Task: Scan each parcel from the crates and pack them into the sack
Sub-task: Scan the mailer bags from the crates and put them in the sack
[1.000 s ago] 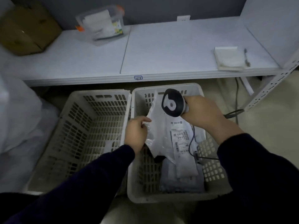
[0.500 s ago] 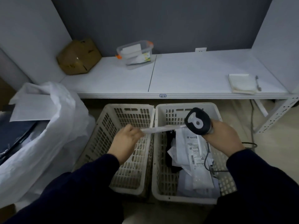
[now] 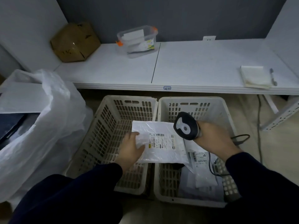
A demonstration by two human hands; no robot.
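Observation:
My left hand (image 3: pixel 131 147) holds a flat white parcel (image 3: pixel 159 143) by its left edge, label side up, above the gap between the two crates. My right hand (image 3: pixel 215 139) grips a dark handheld scanner (image 3: pixel 186 126), whose head hangs over the parcel's right corner. The left crate (image 3: pixel 105 126) looks empty. In the right crate (image 3: pixel 226 113) lie more white and grey parcels (image 3: pixel 202 173) with labels. A large white plastic sack (image 3: pixel 48 126) stands open at the left of the crates.
A white shelf (image 3: pixel 194 67) runs behind the crates, carrying a cardboard box (image 3: pixel 74 42), a clear plastic tub (image 3: pixel 137 41), a folded cloth (image 3: pixel 254 76) and a pen (image 3: pixel 273 76). The scanner's cable (image 3: pixel 239 138) trails off right. A shelf leg (image 3: pixel 283 113) stands at the right.
The parcel went from hanging upright over the right crate to lying flat with its label up, and it shifted left. The view tilted up, bringing in the sack and the shelf's back.

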